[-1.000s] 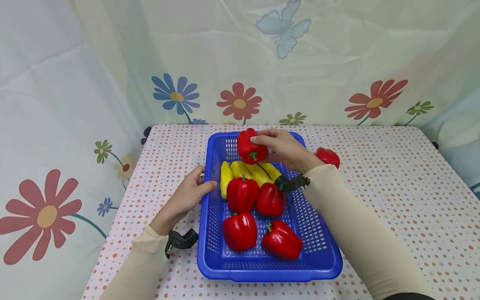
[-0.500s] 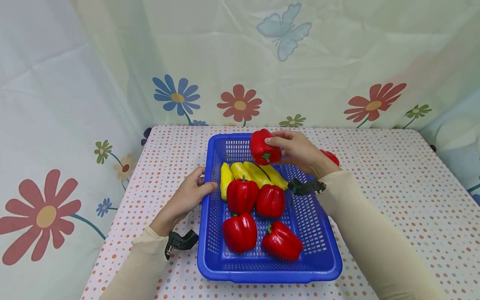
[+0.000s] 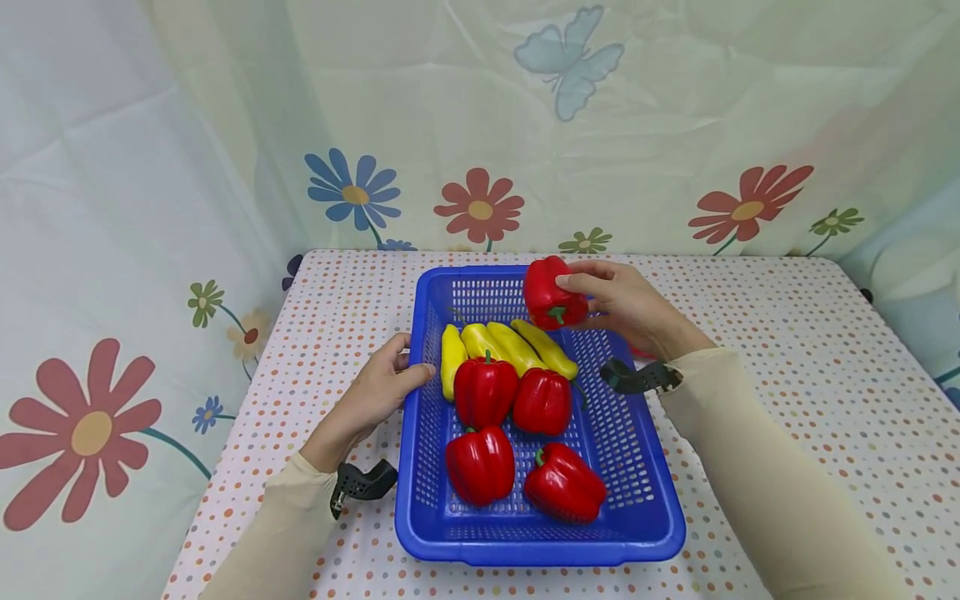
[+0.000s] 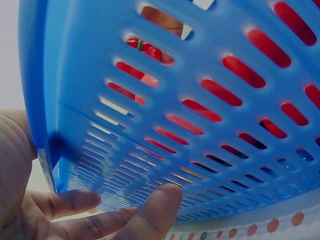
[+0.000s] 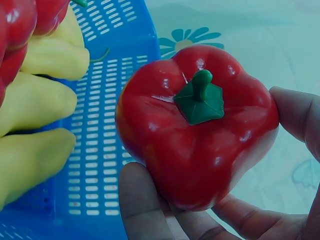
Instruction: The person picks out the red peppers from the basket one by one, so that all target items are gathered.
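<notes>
In the head view, the right hand (image 3: 633,307) grips a red bell pepper (image 3: 553,293) above the far right part of a blue basket (image 3: 540,552). The right wrist view shows thumb and fingers around that pepper (image 5: 200,135), its green stem facing the camera. At the basket's left rim is the left hand (image 3: 378,392), thumb over the rim; in the left wrist view its fingers (image 4: 145,215) lie along the outer wall. Inside the basket lie several red peppers (image 3: 485,392) and several yellow peppers (image 3: 453,360).
Under the basket is a dotted tablecloth (image 3: 780,350), with a flowered curtain (image 3: 615,108) behind. A sliver of another red pepper (image 3: 642,354) shows beside the basket, mostly hidden by the right hand and wrist.
The right hand has moved to the right with the red pepper, and more of the yellow pepper on the right shows. The left hand has stayed at the rim.
</notes>
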Action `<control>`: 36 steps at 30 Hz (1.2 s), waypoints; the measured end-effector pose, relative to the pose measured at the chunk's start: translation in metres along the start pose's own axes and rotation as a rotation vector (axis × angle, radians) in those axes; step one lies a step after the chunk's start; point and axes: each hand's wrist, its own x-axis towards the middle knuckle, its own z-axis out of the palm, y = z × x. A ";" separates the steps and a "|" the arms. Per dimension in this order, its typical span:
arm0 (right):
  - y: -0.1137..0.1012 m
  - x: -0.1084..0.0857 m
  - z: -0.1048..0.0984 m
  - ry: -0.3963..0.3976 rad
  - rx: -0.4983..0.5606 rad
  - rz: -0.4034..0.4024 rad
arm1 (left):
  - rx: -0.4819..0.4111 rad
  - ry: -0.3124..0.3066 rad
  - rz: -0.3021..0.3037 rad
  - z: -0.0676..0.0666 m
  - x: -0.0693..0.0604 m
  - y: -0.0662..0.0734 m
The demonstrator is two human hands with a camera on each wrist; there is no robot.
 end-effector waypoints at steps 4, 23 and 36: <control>0.001 -0.004 -0.005 0.009 0.006 -0.003 | 0.000 0.002 -0.004 0.000 0.000 0.000; 0.009 -0.018 -0.035 0.056 -0.008 -0.001 | 0.008 0.011 -0.014 0.000 -0.001 0.000; 0.017 -0.028 -0.068 0.107 -0.014 -0.002 | -0.004 0.004 -0.015 0.001 -0.002 0.002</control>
